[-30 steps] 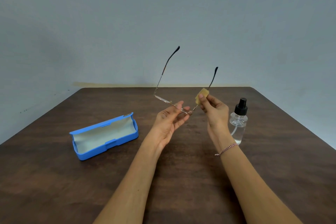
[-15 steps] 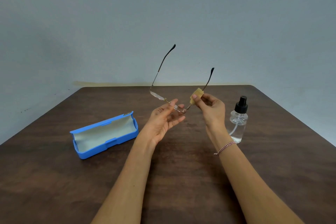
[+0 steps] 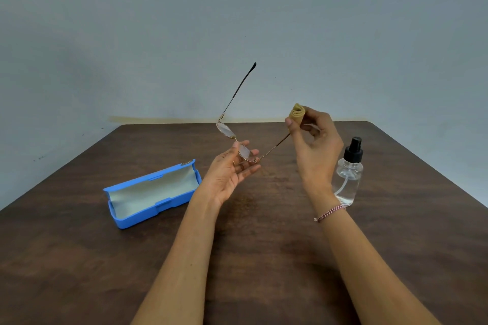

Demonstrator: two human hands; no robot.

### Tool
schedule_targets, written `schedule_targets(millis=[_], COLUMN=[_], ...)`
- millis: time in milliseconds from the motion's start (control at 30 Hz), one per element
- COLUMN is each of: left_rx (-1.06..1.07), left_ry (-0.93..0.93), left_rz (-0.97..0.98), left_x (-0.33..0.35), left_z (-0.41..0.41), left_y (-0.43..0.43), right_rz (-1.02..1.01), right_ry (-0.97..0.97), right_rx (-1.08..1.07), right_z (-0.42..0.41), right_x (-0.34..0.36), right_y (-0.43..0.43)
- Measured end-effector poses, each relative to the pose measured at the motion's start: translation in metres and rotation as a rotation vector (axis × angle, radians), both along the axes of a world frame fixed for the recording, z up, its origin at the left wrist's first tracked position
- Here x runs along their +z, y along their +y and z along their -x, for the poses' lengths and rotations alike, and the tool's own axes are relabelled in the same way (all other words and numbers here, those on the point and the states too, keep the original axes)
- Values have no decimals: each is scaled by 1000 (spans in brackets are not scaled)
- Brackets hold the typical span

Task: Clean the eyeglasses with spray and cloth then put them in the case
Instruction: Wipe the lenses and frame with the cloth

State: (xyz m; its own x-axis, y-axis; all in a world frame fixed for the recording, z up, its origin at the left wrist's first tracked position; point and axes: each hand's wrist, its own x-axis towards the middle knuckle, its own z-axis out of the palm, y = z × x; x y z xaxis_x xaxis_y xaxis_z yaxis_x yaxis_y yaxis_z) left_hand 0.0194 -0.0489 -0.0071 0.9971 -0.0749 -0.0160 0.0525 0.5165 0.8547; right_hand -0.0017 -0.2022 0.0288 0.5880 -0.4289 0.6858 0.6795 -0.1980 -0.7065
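Eyeglasses (image 3: 226, 130) with thin gold-coloured wire rims are held in the air above a dark wood-grain counter (image 3: 79, 258), between a person's two bare hands, and the cleaning appears to be at its wiping stage. Nearest the camera, two bare forearms reach forward; the right wrist wears a thin braided red and white bracelet (image 3: 330, 212). On the counter to the left lies a bright blue hard plastic eyeglass case (image 3: 150, 192), long and box-shaped, hinged open to show a pale, soft-looking lining. To the right, partly behind the right wrist, a small clear plastic spray bottle (image 3: 348, 177) with a black pump top stands upright. Farther on, the left hand (image 3: 229, 171), palm up, pinches the rim of one oval lens between thumb and fingertips. The right hand (image 3: 314, 145) pinches a small tan cleaning cloth (image 3: 298, 113), soft and rolled at its top, around one slim temple arm, whose tip is hidden in the cloth. The other temple arm points up and away, ending in a dark tip. Behind everything is a plain pale grey-blue wall (image 3: 237, 21). Spraying is probably done, since the bottle is set down, though no droplets can be made out. Wiping is under way. Folding the glasses, laying them in the case and closing it remain.
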Motion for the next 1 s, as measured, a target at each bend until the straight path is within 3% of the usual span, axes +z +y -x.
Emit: schedule_targets(millis=[100, 433, 600, 1000], left_rx=[13, 22, -6, -19], left_ry=[1, -48, -49, -41], left_rz=[6, 91, 87, 83], left_x=[1, 4, 5, 6], left_z=[0, 1, 2, 5], left_y=[1, 0, -1, 2], right_rz=[55, -37, -269, -277], right_ry=[-28, 285, 133, 193], right_rx=[-30, 94, 107, -5], right_z=[2, -10, -7, -11], right_x=[2, -8, 2, -3], right_y=[1, 1, -5, -11])
